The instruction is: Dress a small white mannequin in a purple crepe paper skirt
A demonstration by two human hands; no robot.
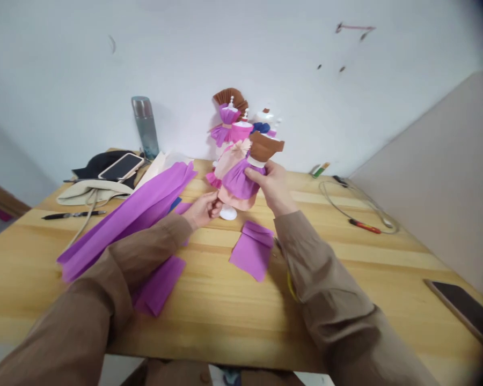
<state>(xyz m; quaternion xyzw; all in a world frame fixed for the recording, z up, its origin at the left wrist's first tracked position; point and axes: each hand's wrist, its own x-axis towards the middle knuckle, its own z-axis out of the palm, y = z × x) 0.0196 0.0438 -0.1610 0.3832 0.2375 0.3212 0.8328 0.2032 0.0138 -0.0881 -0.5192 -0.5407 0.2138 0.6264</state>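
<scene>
My right hand (pixel 277 186) grips a small dress-form figure by its waist, thumb in front. The figure wears a crepe paper dress (pixel 239 179) with a brown top, white waistband, purple overskirt and peach underskirt. Its round white base (pixel 228 213) shows below, and the figure leans slightly. My left hand (pixel 205 209) is closed at the lower left of the skirt, fingertips pinched at the peach hem. Behind stand several other dressed mini forms, among them one with a purple dress (pixel 226 122) and one with a pink top (pixel 241 130). A brown pleated paper fan (pixel 232 100) rises behind them.
Long purple crepe paper (pixel 129 214) lies under and beside my left arm. A folded purple piece (pixel 253 250) lies in front of the figure. A flask (pixel 145 128), a phone on a dark cap (pixel 121 166), a pen (pixel 74 215), a cable (pixel 366 225) and another phone (pixel 462 305) surround the work.
</scene>
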